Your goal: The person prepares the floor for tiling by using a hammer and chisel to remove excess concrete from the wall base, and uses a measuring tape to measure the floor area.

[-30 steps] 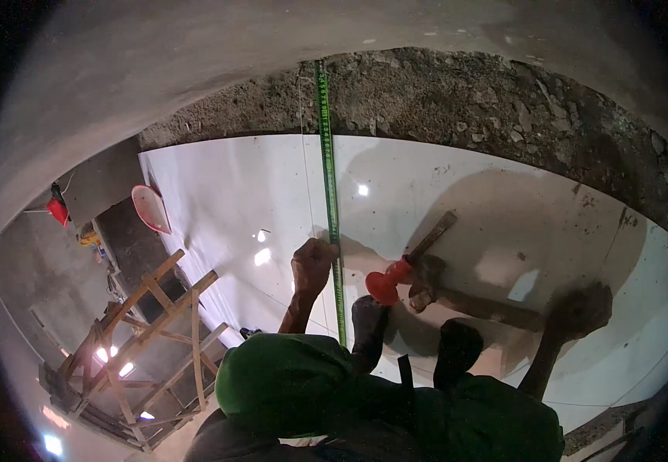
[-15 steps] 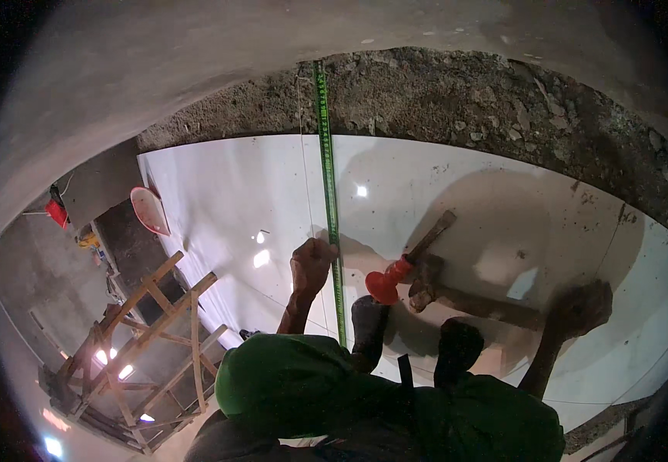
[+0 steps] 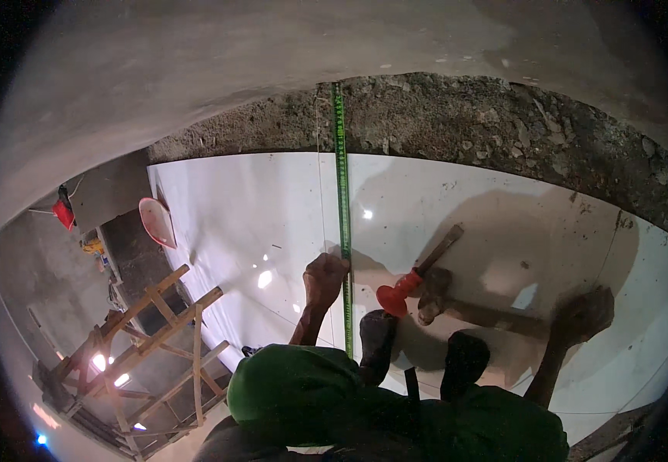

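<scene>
A green tape measure blade (image 3: 342,177) runs from the rough strip down across the white tile surface (image 3: 234,208) toward my feet. My left hand (image 3: 326,279) is closed at its left edge, thumb and fingers pinching it. Far to the right, my right hand (image 3: 582,317) is closed around the handle end of a hammer (image 3: 495,317), which lies across the tiles. Its dark head sits beside a chisel (image 3: 443,250) with a round red hand guard (image 3: 395,296), blade pointing away. My feet (image 3: 378,339) are on the tiles just nearer than these tools.
A thin string (image 3: 321,177) stretches beside the tape. Rough, rubbly mortar (image 3: 457,115) borders the tiles beneath a plastered wall (image 3: 272,46). At left are a red-rimmed basin (image 3: 157,223), a wooden trestle (image 3: 149,331) and a lower grey floor (image 3: 26,269).
The whole view has shifted, so everything appears slightly lower and more to the right. My left hand stays on the tape; the right hand stays at the hammer handle.
</scene>
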`<state>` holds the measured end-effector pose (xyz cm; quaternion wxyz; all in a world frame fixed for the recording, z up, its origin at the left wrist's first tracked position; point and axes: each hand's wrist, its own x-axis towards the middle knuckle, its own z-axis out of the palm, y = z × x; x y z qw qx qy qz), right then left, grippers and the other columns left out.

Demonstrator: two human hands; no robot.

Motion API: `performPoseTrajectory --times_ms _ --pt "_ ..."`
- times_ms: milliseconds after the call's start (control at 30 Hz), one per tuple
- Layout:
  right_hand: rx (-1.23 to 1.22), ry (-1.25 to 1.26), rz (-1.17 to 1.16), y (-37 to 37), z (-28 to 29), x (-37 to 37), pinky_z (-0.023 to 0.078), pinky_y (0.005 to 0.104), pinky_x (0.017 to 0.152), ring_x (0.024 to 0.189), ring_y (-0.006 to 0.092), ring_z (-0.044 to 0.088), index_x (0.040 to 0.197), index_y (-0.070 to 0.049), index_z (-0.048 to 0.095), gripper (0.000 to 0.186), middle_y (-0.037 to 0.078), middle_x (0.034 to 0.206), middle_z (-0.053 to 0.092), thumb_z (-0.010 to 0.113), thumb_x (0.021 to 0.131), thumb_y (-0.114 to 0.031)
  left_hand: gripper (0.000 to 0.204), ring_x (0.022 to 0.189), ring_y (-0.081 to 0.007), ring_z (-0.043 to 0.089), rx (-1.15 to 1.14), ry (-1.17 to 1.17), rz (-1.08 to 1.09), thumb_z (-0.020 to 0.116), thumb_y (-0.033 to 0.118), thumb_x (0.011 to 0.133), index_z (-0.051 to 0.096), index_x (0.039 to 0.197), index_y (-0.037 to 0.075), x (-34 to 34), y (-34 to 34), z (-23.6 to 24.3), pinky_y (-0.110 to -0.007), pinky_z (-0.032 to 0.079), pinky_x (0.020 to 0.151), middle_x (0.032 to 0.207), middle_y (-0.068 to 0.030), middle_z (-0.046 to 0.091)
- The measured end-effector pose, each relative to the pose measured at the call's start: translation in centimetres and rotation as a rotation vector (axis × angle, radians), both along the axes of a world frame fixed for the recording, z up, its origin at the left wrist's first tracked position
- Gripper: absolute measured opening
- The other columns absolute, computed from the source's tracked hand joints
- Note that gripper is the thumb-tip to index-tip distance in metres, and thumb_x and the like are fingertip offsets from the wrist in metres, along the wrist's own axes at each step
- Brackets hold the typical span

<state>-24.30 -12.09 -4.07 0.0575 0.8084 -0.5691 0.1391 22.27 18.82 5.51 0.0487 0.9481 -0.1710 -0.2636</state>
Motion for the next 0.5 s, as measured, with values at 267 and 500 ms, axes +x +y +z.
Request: performPoseTrajectory --times_ms 267,500 --pt "0.028 0.089 -0.084 0.3 0.6 1.5 0.041 0.0513 0.108 0.126 0.0367 0.058 0.127 -0.004 0.064 0.03 0.015 0.132 0.065 0.06 0.101 -0.019 0.024 0.065 -0.0152 0.06 -0.019 -0.074 -0.121 0.081 0.022 0.086 0.068 0.083 0.003 0.2 2.1 -1.1 -0.035 0.051 0.063 0.071 -0.0075 0.067" --pt "0.054 0.127 -0.146 0.1 1.5 2.8 0.04 0.0512 0.11 0.128 0.0362 0.054 0.129 -0.007 0.062 0.032 0.012 0.134 0.061 0.062 0.099 -0.019 0.03 0.063 -0.02 0.061 -0.207 -0.041 0.052 0.084 0.027 0.085 0.067 0.082 0.002 -0.2 2.2 -0.2 -0.038 0.051 0.061 0.071 -0.0101 0.067"
